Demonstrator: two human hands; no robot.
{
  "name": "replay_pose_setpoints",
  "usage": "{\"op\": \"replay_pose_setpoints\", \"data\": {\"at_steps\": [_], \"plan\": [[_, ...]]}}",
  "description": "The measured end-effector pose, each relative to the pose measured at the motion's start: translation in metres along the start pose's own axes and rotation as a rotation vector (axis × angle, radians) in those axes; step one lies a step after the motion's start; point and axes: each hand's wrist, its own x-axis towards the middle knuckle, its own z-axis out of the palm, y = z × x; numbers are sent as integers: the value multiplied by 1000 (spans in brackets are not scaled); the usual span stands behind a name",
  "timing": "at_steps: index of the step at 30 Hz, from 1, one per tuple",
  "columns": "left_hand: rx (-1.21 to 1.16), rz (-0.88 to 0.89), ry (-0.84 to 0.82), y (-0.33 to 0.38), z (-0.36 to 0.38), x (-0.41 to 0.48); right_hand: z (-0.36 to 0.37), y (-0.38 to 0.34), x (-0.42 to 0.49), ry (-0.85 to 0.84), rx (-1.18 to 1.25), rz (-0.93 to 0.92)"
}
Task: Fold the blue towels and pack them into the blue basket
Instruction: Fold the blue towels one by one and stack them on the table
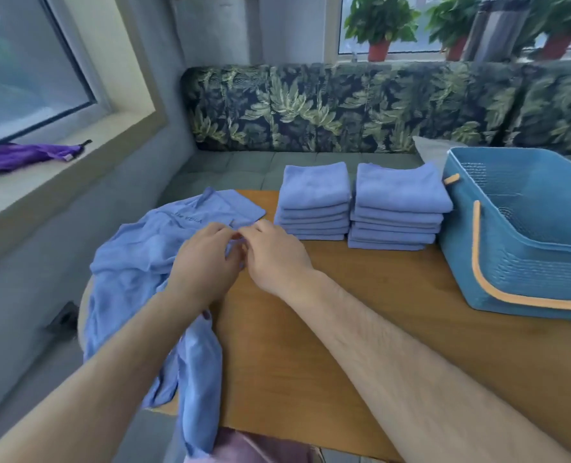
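A heap of loose blue towels lies crumpled on the table's left side and hangs over its left and near edges. My left hand and my right hand meet at the heap's right edge, both pinching a bit of the towel cloth between fingertips. Two stacks of folded blue towels stand at the far edge: a left stack and a taller right stack. The blue basket with orange handles stands at the right with nothing visible inside.
The wooden table shows bare wood in front of the stacks. A leaf-patterned bench back runs behind it. A purple cloth lies on the window sill at left. Potted plants stand on the far sill.
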Motion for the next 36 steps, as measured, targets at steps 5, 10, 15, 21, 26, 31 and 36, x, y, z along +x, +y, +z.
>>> {"op": "replay_pose_setpoints", "data": {"at_steps": [5, 10, 15, 21, 26, 31, 36], "plan": [[140, -158, -20, -78, -33, -33, 45, -59, 21, -107, 38, -94], [259, -321, -134, -130, -36, -54, 75, -80, 35, -210, 60, -60], [45, -384, -209, -134, -20, -49, 90, -82, 40, -350, 89, 70], [-208, -441, -236, -124, -3, -43, 111, -71, 29, -361, 72, 93], [-363, -303, -307, -104, 2, -42, 98, -46, 6, -171, 369, 273], [-491, -183, -389, -55, 15, -32, 61, -10, -17, 4, 529, 320], [-509, -86, -376, -2, 41, -22, 17, 37, -50, 60, 542, 331]]}}
